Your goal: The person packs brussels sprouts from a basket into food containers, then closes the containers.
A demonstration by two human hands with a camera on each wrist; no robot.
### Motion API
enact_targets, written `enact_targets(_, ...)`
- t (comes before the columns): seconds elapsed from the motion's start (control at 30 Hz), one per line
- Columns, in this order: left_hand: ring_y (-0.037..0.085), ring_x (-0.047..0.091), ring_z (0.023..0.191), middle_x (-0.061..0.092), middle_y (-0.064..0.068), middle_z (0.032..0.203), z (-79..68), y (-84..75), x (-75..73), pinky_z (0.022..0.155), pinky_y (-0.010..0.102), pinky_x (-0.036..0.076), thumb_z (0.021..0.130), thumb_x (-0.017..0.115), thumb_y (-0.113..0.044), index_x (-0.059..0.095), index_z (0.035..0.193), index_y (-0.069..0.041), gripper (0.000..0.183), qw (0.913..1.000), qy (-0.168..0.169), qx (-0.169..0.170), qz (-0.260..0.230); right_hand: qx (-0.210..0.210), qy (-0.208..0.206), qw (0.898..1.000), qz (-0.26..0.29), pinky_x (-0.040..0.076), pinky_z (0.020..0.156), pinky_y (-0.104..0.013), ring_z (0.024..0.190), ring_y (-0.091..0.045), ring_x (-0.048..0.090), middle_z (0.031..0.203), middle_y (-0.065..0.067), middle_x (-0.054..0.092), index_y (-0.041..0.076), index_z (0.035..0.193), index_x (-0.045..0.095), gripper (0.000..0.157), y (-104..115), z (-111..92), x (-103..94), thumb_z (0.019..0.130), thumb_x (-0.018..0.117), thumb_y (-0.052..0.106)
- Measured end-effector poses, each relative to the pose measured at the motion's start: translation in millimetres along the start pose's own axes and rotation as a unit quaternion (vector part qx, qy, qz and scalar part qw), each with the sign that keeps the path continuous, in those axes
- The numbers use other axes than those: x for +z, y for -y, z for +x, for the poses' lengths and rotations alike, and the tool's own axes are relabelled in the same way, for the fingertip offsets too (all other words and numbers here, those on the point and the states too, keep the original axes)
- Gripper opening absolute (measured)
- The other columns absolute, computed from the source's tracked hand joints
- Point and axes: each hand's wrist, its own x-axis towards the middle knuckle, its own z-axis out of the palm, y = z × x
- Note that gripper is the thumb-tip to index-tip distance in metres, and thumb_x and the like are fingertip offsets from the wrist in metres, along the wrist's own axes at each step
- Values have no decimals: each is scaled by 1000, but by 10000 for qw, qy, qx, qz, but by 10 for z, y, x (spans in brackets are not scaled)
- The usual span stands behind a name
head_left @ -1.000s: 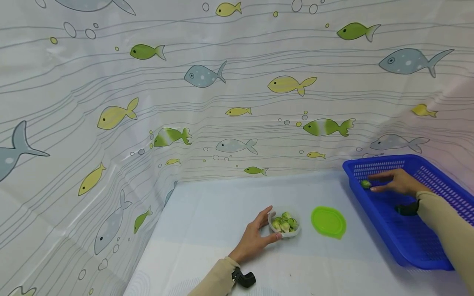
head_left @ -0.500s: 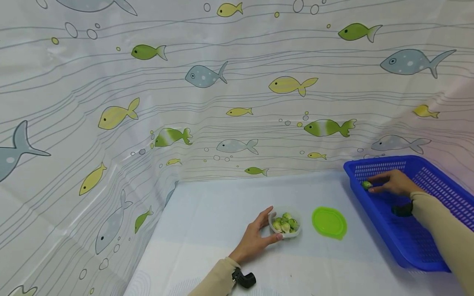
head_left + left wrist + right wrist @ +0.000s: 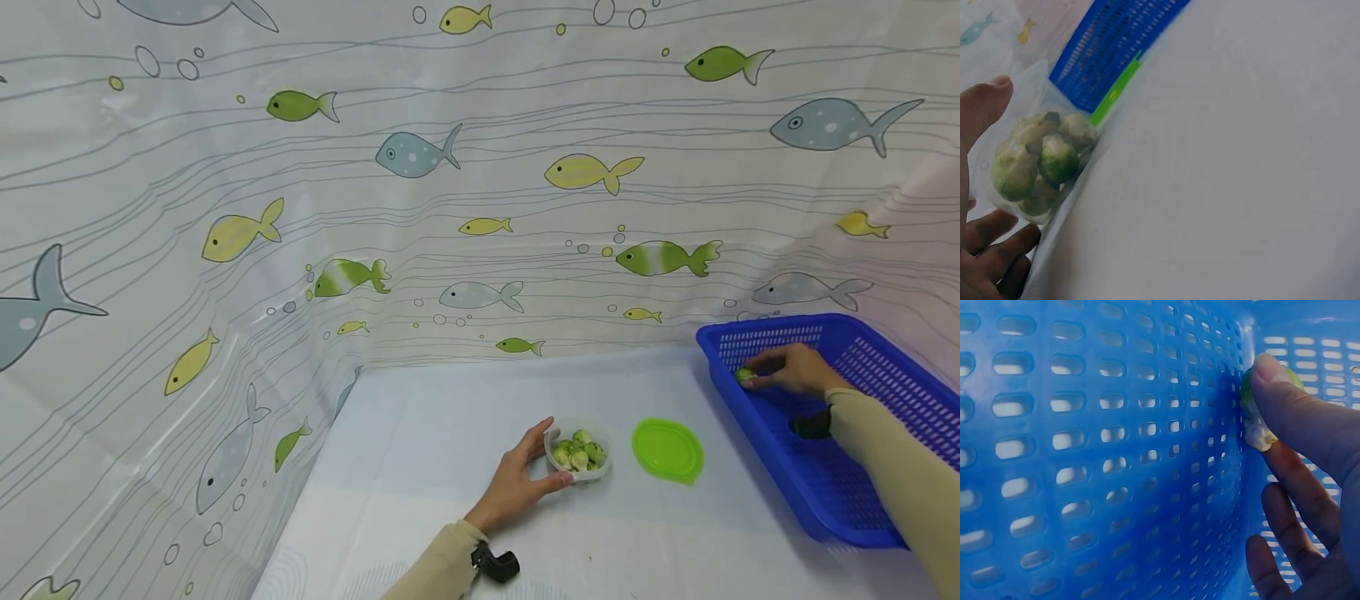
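Note:
My left hand (image 3: 517, 483) holds a small clear container (image 3: 591, 476) on the table, thumb at its near side and fingers at its far side. Several pale green Brussels sprouts (image 3: 1057, 159) fill the container, seen through its wall in the left wrist view. Over on the right, my right hand (image 3: 802, 371) reaches into a blue plastic basket (image 3: 750, 446). Between thumb and forefinger it pinches one Brussels sprout (image 3: 1257, 425) close to the basket's corner; the other fingers are loosely bent. The thumb hides part of that sprout.
A bright green lid (image 3: 667, 450) lies flat on the white table (image 3: 420, 433) between container and basket. The basket's slotted walls rise around my right hand. A fish-patterned sheet (image 3: 480, 267) hangs behind and to the left of the table.
My right thumb and forefinger have come together on the sprout, and the right forearm has shifted slightly left. My left hand and the container have stayed put.

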Motion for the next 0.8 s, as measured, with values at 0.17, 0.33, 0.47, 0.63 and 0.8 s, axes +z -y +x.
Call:
enact_targets(0.17,28,60,141,54,5,161,-7,7,0,119,46,48,96,80,-38,31,168,-19,89,10000,6,-18,7,11,95,10000,25,53,95,-68,110,-50,68,117,-29,75,-6,123,74,56,25,-12,-4,88,87,36)
enact_targets(0.33,27,60,140,54,5,161,1,3,-7,119,45,48,96,80,-39,32,168,-19,89,10000,-10,-14,48,101,262,9996,32,49,97,-73,116,-56,63,122,-31,73,-5,125,74,57,46,-15,-39,90,85,38)
enact_targets(0.47,27,60,140,55,5,160,9,3,-11,119,45,48,96,81,-38,32,168,-19,89,10000,-23,-3,50,179,366,9992,41,46,99,-76,122,-60,59,124,-32,72,-5,126,73,59,59,-3,-63,91,84,42)
enact_targets(0.63,27,60,140,55,6,160,0,0,-7,118,45,48,96,81,-39,32,167,-18,89,10000,-34,11,43,274,402,9988,-32,46,100,-76,126,-63,56,127,-33,70,-3,126,74,64,53,8,-50,94,78,52)
enact_targets(0.8,28,61,139,55,7,159,-9,-8,-1,118,44,49,96,81,-38,32,167,-17,89,10000,-35,29,40,308,391,9987,-101,48,97,-75,124,-63,56,127,-35,69,-6,126,73,69,68,5,-47,95,75,57)
